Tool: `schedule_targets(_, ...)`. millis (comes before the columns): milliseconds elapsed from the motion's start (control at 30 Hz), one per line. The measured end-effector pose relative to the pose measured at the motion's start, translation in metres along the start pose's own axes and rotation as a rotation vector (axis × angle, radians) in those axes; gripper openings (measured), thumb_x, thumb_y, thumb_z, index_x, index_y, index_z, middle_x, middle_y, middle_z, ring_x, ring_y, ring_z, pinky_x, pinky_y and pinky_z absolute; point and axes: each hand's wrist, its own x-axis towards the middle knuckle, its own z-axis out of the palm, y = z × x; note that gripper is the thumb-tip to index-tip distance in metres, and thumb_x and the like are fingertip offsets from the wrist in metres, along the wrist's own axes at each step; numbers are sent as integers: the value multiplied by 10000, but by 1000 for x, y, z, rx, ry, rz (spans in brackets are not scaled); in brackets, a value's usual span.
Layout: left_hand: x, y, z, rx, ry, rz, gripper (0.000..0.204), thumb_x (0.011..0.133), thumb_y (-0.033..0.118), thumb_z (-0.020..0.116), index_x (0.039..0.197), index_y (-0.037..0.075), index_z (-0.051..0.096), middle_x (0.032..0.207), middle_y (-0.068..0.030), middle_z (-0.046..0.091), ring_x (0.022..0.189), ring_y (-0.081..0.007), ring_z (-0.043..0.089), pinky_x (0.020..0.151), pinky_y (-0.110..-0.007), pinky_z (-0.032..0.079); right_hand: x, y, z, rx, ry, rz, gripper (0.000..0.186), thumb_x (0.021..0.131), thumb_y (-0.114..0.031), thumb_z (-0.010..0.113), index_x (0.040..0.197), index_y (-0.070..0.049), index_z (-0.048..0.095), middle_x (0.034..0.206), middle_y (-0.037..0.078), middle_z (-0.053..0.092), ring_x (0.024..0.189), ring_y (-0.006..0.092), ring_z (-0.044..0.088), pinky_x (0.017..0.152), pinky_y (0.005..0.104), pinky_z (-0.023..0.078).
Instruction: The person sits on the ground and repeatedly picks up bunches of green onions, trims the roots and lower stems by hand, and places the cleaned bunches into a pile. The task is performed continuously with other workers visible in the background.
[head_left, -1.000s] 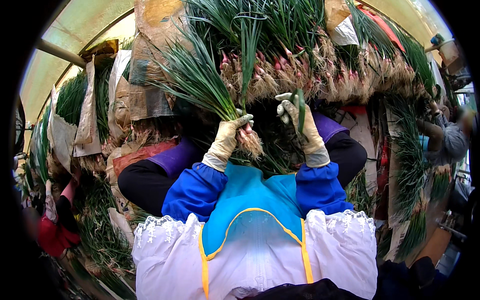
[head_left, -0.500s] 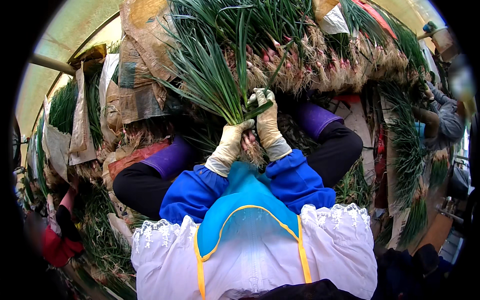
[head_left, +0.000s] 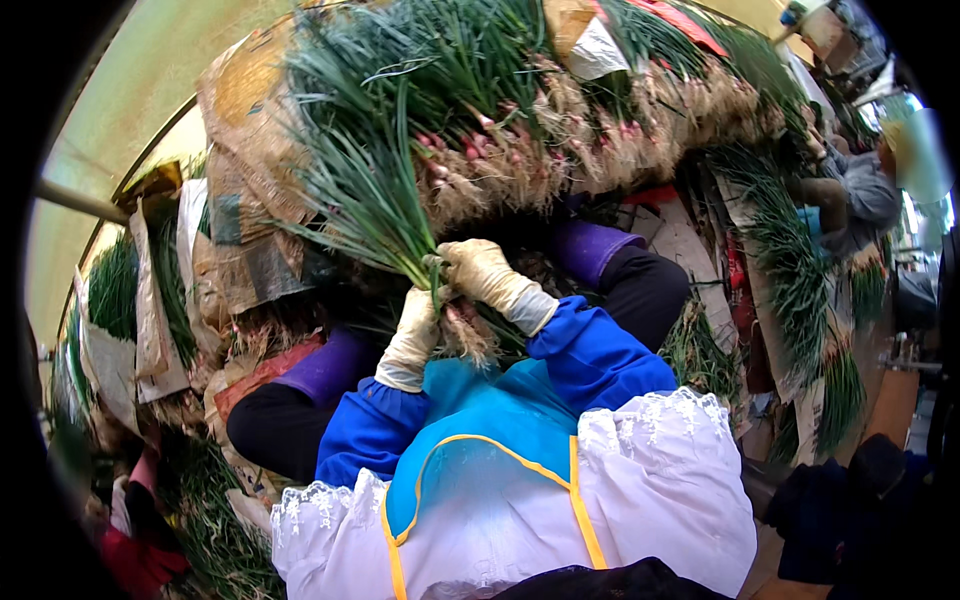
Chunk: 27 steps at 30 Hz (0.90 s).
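Onion bunch (head_left: 402, 235), aslant, leaves (head_left: 365, 200) upper left, roots (head_left: 470, 338) lower right, left grip (head_left: 411, 335) clasping it, right grip (head_left: 485, 272) unclear

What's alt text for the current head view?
A person's gloved left hand holds a bunch of green onion-like plants just above its pale roots, with the gloved right hand at its stems. Beyond it, a row of similar plants with pinkish bulbs spans the upper view. The person wears blue sleeves and a turquoise apron.

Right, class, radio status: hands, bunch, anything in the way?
Left hand holding green-leaved bunch above roots. Right hand at its stems, grip partly hidden. Nothing visibly blocking either.
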Motion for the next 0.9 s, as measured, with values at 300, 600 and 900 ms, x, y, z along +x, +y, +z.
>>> schedule_targets(300, -5, -23, -19, 11, -163, -161, 183, 809, 204, 582, 821, 22, 561, 643, -58, 560, 572, -139, 536, 552, -253, 453, -16, 23, 7, 177, 78, -84, 167, 698, -275, 587, 688, -110, 611, 629, 133, 586, 637, 336, 581, 575, 407, 465)
schedule_targets(600, -23, 15, 14, -283, -165, -144, 188, 842, 197, 553, 930, 39, 503, 830, -20, 512, 745, -97, 465, 754, -245, 422, 14, 59, 57, -146, 552, -287, 177, 745, -146, 509, 922, -152, 522, 666, 36, 510, 614, 179, 553, 514, 295, 454)
schedule_targets(900, -78, 122, 44, -394, -329, 411, 259, 842, 147, 471, 1093, 140, 532, 1145, -56, 537, 1035, -227, 526, 960, -550, 299, -30, 97, 108, -27, -937, 206, 444, 652, -266, 722, 1037, -68, 625, 998, 147, 625, 947, 290, 584, 789, 413, 457)
